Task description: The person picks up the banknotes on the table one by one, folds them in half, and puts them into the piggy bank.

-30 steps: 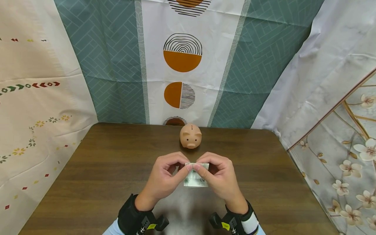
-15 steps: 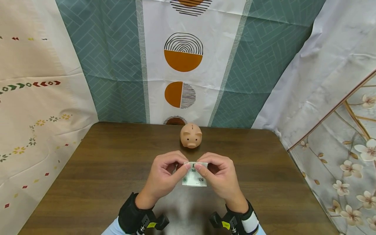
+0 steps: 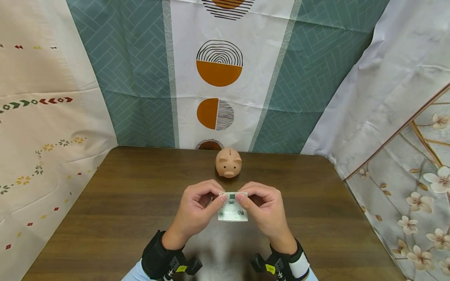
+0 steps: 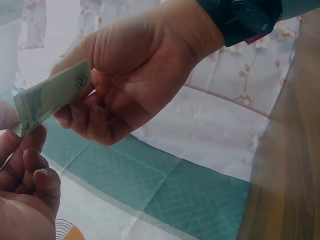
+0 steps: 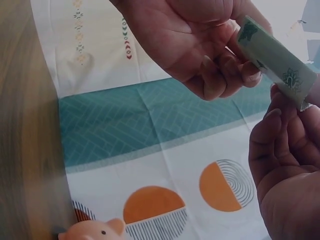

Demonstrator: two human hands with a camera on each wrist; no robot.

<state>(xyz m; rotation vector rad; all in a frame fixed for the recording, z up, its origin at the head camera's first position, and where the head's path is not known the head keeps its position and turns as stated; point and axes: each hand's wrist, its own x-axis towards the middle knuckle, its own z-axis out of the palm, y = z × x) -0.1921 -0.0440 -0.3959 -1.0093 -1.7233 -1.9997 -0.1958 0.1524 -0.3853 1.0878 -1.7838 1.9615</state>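
A pale green banknote, folded small, is held up between both hands over the table. My left hand pinches its upper left corner between thumb and fingers. At the opposite corner my right hand does the same, with the thumb on the near face. From the left wrist view, the banknote shows layered edges at its fold. Green printing stands out on the banknote in the right wrist view. Just beyond the hands, a peach-coloured piggy bank with a slot on top faces me.
The brown wooden table ends close behind the piggy bank. A green and white patterned cloth hangs behind it, with a cream cloth on the left and a floral one on the right. Black camera straps wrap both wrists.
The thumbs have moved slightly apart along the banknote's top edge, so more of its printed face shows between them. The banknote has shifted a little left and up. The piggy bank stays put.
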